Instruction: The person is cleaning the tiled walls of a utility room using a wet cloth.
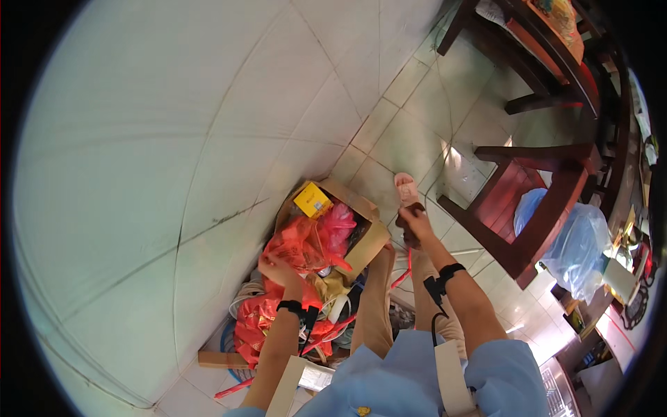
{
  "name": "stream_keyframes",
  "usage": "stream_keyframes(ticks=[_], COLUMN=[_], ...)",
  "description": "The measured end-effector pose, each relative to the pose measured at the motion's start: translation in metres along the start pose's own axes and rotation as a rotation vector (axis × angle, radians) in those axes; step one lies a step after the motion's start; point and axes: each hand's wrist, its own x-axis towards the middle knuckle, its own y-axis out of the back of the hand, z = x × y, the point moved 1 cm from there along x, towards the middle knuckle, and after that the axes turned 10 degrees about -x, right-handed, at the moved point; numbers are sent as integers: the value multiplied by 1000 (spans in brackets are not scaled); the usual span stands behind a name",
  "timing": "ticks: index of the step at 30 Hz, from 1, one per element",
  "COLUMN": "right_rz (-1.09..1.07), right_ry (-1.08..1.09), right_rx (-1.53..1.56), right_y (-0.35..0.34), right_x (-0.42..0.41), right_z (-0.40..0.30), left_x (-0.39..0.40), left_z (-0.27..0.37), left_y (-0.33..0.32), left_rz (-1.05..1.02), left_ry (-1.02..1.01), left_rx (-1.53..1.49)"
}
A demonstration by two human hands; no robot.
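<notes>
My left hand (280, 270) has its fingers curled at the left edge of a red plastic bag (299, 244) and appears to grip it. The bag lies partly over an open cardboard box (367, 250). Inside the box are a yellow carton (312, 200) bearing writing and a pink plastic bag (337, 224). My right hand (418, 223) holds a dark brown object (410, 237) above my leg; its exact kind is unclear. Just beyond that hand is a pink sandal (405, 186) on the floor.
A tiled wall (130, 182) rises at the left. Near my left forearm lie another red bag (252, 323), coiled cable (247, 297) and a wooden strip (224, 359). A dark red wooden chair (552, 219) with a clear bluish plastic bag (576, 245) stands right. A thin cord crosses the floor.
</notes>
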Motion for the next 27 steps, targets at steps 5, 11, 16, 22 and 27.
stream_keyframes(ticks=[5,11,16,22,27], right_rz=[29,-26,-9,-141,-90], right_ry=[310,162,54,38,-52], right_rx=[-895,-1032,-999,-977,-1002], right_y=[-77,-94,-85,-77,-62], right_x=[50,84,88,85,40], right_z=[-12,7,9,23,22], left_x=[33,37,62,43,25], left_z=[38,26,72,56,88], left_y=[-6,-48,-61,-80,-74], left_rz=[-276,-474,-1072,-959,-1150], left_ry=[-244,-107,260,-249,-178], left_rx=[442,232,359,599,721])
